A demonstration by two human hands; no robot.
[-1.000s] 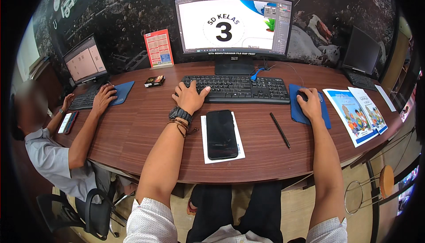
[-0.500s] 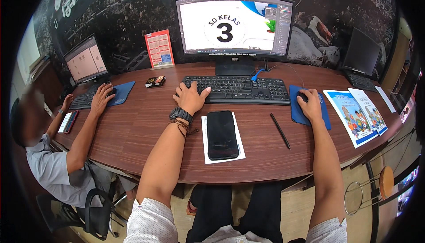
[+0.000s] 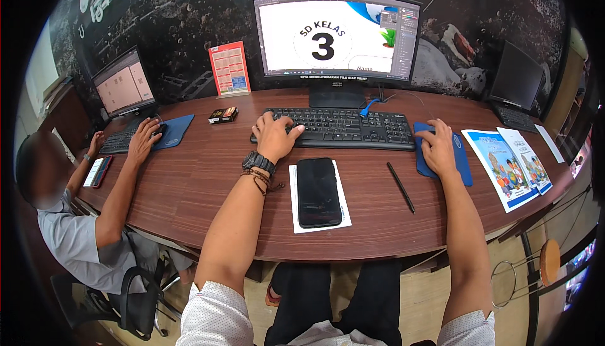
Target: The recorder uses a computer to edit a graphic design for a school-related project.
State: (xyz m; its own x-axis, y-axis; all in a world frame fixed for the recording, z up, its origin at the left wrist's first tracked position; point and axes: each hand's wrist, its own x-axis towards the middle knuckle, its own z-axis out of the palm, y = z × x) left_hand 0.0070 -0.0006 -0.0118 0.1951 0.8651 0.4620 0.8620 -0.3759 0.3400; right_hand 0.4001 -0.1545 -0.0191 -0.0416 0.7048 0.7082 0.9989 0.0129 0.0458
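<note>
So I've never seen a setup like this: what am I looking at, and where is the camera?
No machine is at work here: it is a person using bare hands. The view comes from a wide fisheye camera on their head, looking down, so the forearms enter from below and straight edges bend near the rim.

The left hand rests on the left end of the keyboard. The right hand is over a blue mat and hides what is beneath it; I see nothing lifted in either hand.

On the desk are also a phone on white paper, a pen and a monitor. A co-worker sits at left.
</note>
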